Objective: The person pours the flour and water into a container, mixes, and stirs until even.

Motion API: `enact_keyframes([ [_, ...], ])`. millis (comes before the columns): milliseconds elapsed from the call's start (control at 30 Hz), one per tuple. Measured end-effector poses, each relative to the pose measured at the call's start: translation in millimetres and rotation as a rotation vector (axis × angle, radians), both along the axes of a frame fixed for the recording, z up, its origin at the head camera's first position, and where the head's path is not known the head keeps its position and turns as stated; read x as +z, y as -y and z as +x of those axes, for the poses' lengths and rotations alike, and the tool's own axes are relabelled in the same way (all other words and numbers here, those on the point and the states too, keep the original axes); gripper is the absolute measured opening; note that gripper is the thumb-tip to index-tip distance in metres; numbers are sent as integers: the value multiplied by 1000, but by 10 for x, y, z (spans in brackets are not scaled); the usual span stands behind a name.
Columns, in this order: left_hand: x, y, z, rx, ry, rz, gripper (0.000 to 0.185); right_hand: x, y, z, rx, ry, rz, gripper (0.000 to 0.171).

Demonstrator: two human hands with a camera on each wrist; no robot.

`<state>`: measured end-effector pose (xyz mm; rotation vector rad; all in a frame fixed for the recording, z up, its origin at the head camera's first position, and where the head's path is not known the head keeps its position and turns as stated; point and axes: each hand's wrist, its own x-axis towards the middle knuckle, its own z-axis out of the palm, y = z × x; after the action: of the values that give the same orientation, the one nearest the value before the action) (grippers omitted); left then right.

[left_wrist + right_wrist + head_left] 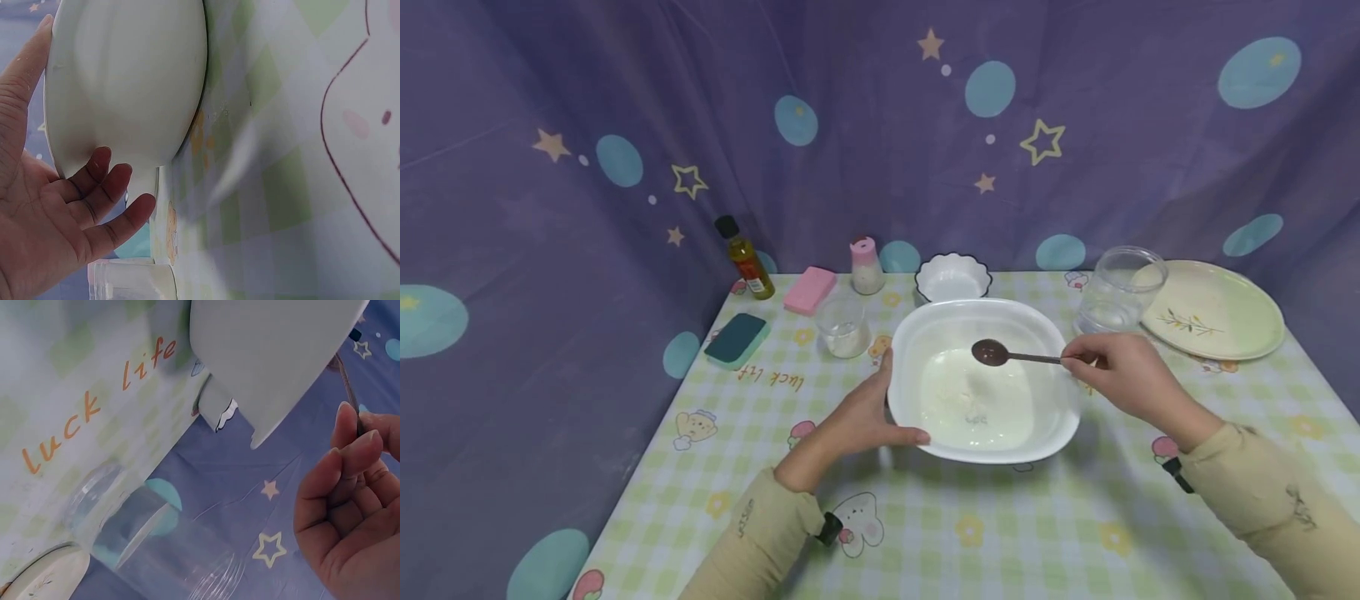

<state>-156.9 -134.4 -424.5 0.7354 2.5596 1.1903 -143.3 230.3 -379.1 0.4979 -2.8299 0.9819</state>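
Centrally, on the checked tablecloth (970, 533): one large white bowl (1045, 333), square with rounded corners, holding a shallow pool of white liquid.

Left hand (857, 417): palm against the bowl's left wall, thumb along the near rim, fingers relaxed and spread under the outer curve, as the left wrist view shows; it seems to brace the bowl so it cannot slide.

Right hand (1123, 371): fingertips pinch the end of a thin spoon handle. Spoon (1000, 353): dark bowl held level above the liquid, inside the rim, apparently not touching it; whether it carries anything cannot be told.

Behind the bowl, near: small scalloped white dish (952, 277), just beyond the far rim; small clear cup (844, 327) with white powder at back left; pink-capped shaker (866, 267); pink block (810, 290); green sponge (737, 340); oil bottle (745, 258) at the far left corner.

Right rear: clear glass jar (1116, 287), close beside the spoon hand; patterned plate (1213, 310) just behind it, near the table's right edge.

Open room: the near half of the table, in front of the bowl between the two sleeves. Tight spots: the jar beside the right knuckles and the cup near the left fingers.
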Motion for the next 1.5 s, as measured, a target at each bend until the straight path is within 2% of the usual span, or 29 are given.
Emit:
enact_keyframes([
  [467, -3, -3, 4, -10, -11, 8, 138, -74, 367, -73, 121, -83, 75, 3],
  [767, -8, -3, -4, -23, -12, 39, 138, -161, 528, -137, 180, -58, 108, 5],
  [933, -16, -1, -6, -25, -11, 42, 137, -190, 594, -208, 198, -76, 138, 9],
  [1100, -11, 0, -3, -26, -14, 49, 137, -184, 654, -280, 174, -73, 111, 9],
  [1267, -18, -1, 4, -26, -18, 46, 137, -214, 679, -354, 104, -44, 104, 6],
  [1500, -21, -5, 2, -4, 2, 23, 139, -223, 654, -407, 36, -76, 105, 7],
])
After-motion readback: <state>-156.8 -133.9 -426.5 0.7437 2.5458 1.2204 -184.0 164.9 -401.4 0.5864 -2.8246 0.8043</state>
